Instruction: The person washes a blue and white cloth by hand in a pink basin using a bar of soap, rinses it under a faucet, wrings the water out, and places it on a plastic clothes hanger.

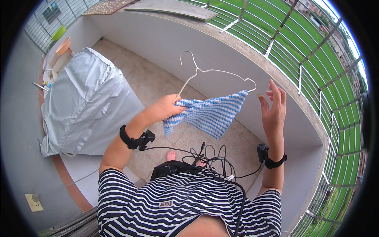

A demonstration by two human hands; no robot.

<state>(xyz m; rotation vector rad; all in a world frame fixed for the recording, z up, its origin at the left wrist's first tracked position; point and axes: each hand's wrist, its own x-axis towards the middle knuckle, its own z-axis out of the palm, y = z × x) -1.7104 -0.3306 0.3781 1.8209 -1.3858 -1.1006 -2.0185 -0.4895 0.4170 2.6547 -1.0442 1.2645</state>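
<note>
A blue-and-white striped cloth (210,114) hangs over the lower part of a white wire hanger (197,70). My left hand (165,109) grips the cloth's left end together with the hanger's left side. The hanger's hook points up and away from me. At the right, the cloth's corner reaches up near the hanger's notched shoulder end. Raised to the right of that end is my right hand (274,102), fingers apart, holding nothing and not touching the hanger. The hanger's bottom bar is hidden by the cloth.
A silver fabric cover (86,109) drapes a bulky object on the left. A low wall (183,47) with metal window bars (284,26) above it runs ahead and right. Black cables (213,160) hang at my waist. A wooden board (171,9) lies on the ledge.
</note>
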